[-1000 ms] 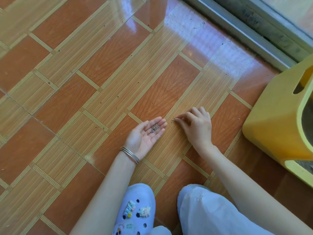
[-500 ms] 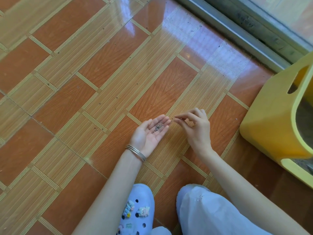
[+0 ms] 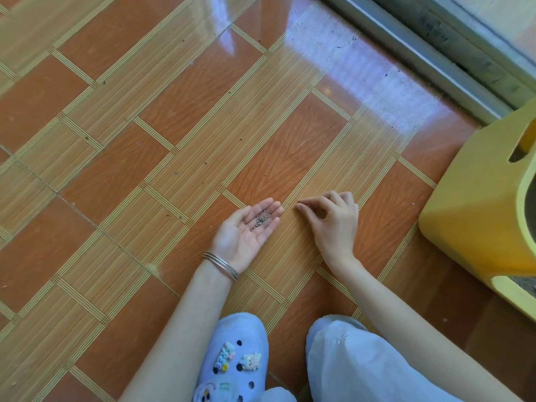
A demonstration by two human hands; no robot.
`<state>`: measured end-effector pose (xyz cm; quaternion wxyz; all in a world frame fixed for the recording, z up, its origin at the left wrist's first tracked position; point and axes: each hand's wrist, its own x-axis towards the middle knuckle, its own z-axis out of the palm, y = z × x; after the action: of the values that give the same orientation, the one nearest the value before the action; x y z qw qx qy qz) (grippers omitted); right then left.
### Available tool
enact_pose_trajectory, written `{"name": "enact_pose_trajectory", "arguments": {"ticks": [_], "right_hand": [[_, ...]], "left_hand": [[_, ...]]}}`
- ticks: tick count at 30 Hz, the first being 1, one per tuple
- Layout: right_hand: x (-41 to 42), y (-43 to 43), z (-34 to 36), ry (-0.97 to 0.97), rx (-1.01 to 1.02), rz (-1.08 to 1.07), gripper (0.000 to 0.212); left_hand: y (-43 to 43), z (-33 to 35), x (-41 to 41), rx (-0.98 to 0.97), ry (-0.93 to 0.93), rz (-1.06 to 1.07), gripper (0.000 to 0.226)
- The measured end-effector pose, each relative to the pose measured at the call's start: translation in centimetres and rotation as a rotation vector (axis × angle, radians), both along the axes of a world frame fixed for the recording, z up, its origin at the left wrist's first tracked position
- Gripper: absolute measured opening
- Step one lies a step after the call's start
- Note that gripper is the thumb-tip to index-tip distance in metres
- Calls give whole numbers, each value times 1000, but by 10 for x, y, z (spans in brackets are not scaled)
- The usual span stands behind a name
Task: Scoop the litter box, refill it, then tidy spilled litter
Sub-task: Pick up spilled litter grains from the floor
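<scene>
Last step by the look of it: tidying spilled litter, grain by grain, no tool in frame.

Left hand (image 3: 246, 230): centre of frame, palm up just above the floor (image 3: 174, 111), fingers straight and relaxed, used as a tray. Carrying a small dark heap of litter grains (image 3: 262, 219) at the base of the fingers.

Right hand (image 3: 330, 219): just right of the left, knuckles up, fingers curled, thumb and index tips nearly together down at the floor. Cannot tell whether pinching a grain; too small to resolve.

Litter box (image 3: 475, 204): yellow, at right edge of frame, well apart from both hands. Grey fill (image 3: 523, 281) visible through the lower opening, so scoop and refill judged done, not confirmed.

Left to collect: scattered dark specks (image 3: 205, 163) on the tiles centre-left and up-frame, more near the door track (image 3: 420, 44) at upper right.

Next move, as judged: close pinch on nearest grain, lift, drop into left palm. Needs left palm kept level and slightly cupped; loose grains, likely to roll off the fingertips if tilted. Then reach further up-frame for the outlying specks, and carry the palmful right to the box or a bin. Risk: tiny grains on glossy tile, easy to flick away rather than grip.
</scene>
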<state>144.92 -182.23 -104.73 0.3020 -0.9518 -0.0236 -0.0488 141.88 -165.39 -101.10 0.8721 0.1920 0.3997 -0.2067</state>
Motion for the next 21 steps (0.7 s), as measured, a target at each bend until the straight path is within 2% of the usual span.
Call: {"name": "enact_pose_trajectory", "arguments": {"ticks": [2,6,8,13,16,21], "right_hand": [[-2,-1,-2,-44,-40,22,12],[-2,3,-7,-132,-262,114,16],[0,5,-7,-134,-292,131,19],[-7,7,15,-8,76,277,20],[-5,-2,29,18,222,195,14],[14,-28,19,55,167,5,12]], "left_hand": [[0,0,0,10,-7,-16,35],[-2,-1,-1,38,-10,-47,35],[-4,0,0,56,-6,-63,35],[-21,4,7,43,14,-69,36],[-28,5,12,8,10,-36,35],[-13,4,11,18,-22,-12,35]]}}
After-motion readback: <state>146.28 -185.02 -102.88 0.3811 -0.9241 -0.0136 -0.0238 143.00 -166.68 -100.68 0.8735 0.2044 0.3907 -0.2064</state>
